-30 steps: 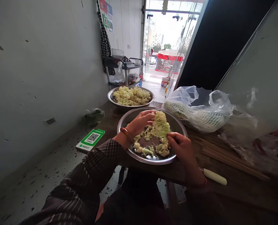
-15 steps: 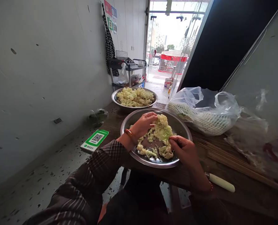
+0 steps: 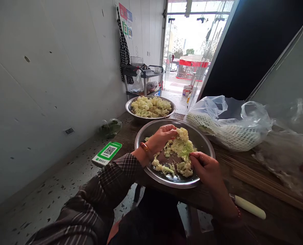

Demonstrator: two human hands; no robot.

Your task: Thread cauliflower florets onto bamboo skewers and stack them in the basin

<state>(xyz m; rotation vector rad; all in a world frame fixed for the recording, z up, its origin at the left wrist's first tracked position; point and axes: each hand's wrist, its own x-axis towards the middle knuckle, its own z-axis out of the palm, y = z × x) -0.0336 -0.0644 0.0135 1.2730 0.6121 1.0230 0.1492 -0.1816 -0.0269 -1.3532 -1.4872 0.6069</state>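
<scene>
Left hand (image 3: pixel 161 139) pinches the cauliflower's (image 3: pixel 184 147) upper edge, right hand (image 3: pixel 207 169) its lower edge, right above the near bowl (image 3: pixel 200 142); light fingers spare the florets, and staying low catches crumbs.

Plaid sleeve (image 3: pixel 100 190) (dark), amber-coloured bangle (image 3: pixel 144 148).

A hand could pass over the table (image 3: pixel 127 135) between the QR sign (image 3: pixel 107 153) and front basin (image 3: pixel 177 185); the left sleeve (image 3: pixel 124 166) crosses the near end. Far basin (image 3: pixel 130 111) and plastic bag (image 3: pixel 234 132) obstruct beyond.
</scene>
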